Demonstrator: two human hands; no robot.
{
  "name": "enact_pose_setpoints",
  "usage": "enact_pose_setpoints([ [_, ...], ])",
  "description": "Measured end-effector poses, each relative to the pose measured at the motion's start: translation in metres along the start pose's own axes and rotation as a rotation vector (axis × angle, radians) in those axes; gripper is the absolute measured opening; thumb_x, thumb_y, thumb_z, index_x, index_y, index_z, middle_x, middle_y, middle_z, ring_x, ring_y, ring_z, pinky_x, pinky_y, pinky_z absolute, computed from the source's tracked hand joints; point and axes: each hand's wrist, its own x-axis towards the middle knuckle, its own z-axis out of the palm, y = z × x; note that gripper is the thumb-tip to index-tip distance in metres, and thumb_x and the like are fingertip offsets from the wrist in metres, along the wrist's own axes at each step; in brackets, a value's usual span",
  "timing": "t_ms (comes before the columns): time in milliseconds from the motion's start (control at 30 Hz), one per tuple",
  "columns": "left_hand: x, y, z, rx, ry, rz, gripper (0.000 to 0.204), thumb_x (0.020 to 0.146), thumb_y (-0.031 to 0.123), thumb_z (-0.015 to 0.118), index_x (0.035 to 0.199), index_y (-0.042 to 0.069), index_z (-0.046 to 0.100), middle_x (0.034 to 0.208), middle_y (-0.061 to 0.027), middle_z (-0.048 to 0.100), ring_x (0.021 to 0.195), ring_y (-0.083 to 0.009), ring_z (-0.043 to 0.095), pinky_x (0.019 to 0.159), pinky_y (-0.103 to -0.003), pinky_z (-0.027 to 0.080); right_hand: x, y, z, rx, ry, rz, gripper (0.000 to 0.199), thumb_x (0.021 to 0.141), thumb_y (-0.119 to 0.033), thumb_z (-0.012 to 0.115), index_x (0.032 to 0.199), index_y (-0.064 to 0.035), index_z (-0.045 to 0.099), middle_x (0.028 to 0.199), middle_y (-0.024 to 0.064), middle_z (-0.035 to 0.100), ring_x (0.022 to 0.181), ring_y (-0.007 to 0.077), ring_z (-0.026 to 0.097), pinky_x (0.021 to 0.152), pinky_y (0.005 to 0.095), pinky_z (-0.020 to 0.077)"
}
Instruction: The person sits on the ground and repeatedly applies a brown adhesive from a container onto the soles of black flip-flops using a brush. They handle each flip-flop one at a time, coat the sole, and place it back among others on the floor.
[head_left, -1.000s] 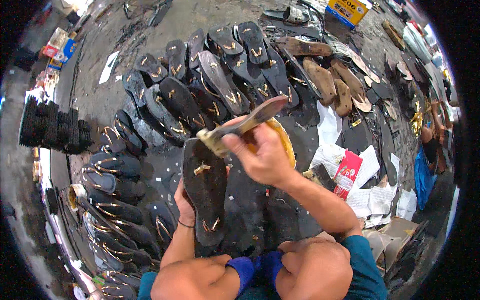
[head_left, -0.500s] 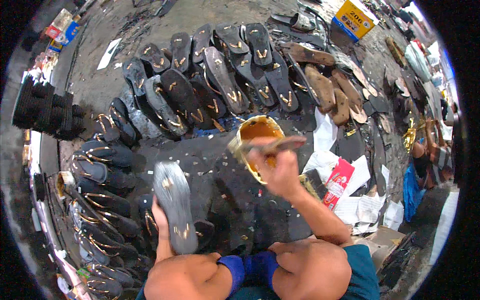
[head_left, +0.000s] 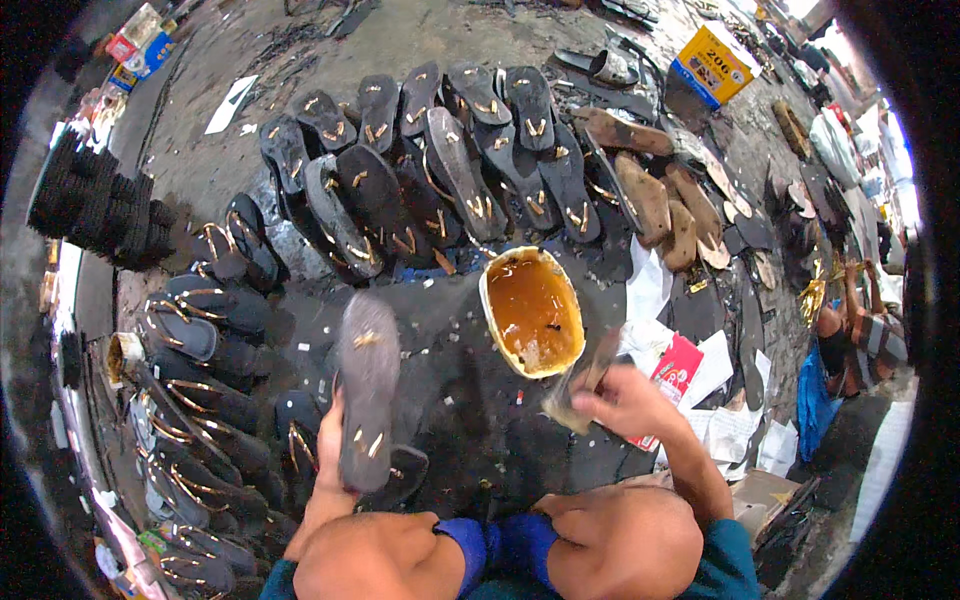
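Since half a second ago, right hand (head_left: 622, 405) has dropped the brush (head_left: 583, 385) off the glue bowl (head_left: 533, 312), now just right of it. Left hand (head_left: 330, 445) fingers grip the sandal sole (head_left: 367, 385), long axis upright, left of bowl; right hand nearer.

a grey shoe sole (head_left: 367, 390) stands up on its end, gold bits stuck on it. a flat brush (head_left: 580, 385) lies tilted just beside a bowl of brown glue (head_left: 532, 312).
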Motion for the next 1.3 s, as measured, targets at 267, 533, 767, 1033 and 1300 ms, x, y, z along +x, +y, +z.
enact_pose_setpoints([
  [267, 0.082, -0.022, 0.119, 0.036, -0.074, 0.217, 0.045, 0.103, 0.035, 0.042, 0.128, 0.002, 0.058, 0.116, -0.0138, 0.068, 0.097, -0.0277, 0.069, 0.087, -0.041, 0.058, 0.088, -0.117, 0.061, 0.252, 0.294, -0.817, 0.024, 0.088, -0.011, 0.074, 0.111, -0.0054, 0.069, 0.1, 0.0109, 0.073, 0.095, 0.026, 0.068, 0.089, 0.0376, 0.0524],
  [533, 0.088, 0.013, 0.094, 0.201, -0.273, 0.254, 0.052, 0.103, 0.044, 0.035, 0.116, 0.002, 0.063, 0.102, -0.0148, 0.07, 0.087, -0.0268, 0.069, 0.075, -0.039, 0.058, 0.047, -0.11, 0.08, -0.062, 0.186, -1.198, 0.046, 0.078, -0.012, 0.072, 0.123, -0.0101, 0.065, 0.106, 0.007, 0.068, 0.096, 0.025, 0.066, 0.086, 0.0392, 0.0512],
  [767, 0.094, 0.005, 0.105, -0.14, -0.21, 0.198, 0.039, 0.102, 0.033, 0.045, 0.115, 0.001, 0.062, 0.107, -0.015, 0.068, 0.103, -0.0259, 0.065, 0.085, -0.041, 0.057, 0.053, -0.093, 0.095, 0.107, 0.114, -1.088, 0.041, 0.087, -0.019, 0.066, 0.127, -0.0127, 0.062, 0.1, 0.0039, 0.065, 0.096, 0.0243, 0.063, 0.083, 0.0381, 0.0484],
  [1033, 0.095, -0.041, 0.052, 0.548, -0.049, 0.506, 0.044, 0.107, 0.037, 0.041, 0.134, 0.005, 0.054, 0.131, -0.0121, 0.063, 0.111, -0.0276, 0.066, 0.097, -0.043, 0.055, 0.11, -0.12, 0.045, -0.006, 0.313, -1.227, 0.051, 0.072, -0.012, 0.07, 0.123, -0.0136, 0.063, 0.106, 0.0062, 0.066, 0.093, 0.0263, 0.062, 0.076, 0.0422, 0.0483],
  [1300, 0.108, 0.018, 0.104, 0.02, 0.008, 0.222, 0.046, 0.102, 0.03, 0.036, 0.126, -0.002, 0.06, 0.114, -0.017, 0.07, 0.098, -0.0292, 0.071, 0.091, -0.043, 0.058, 0.07, -0.115, 0.065, -0.02, 0.187, -1.129, 0.055, 0.077, -0.02, 0.074, 0.129, -0.0106, 0.06, 0.106, 0.0078, 0.064, 0.099, 0.0285, 0.062, 0.082, 0.0411, 0.0479],
])
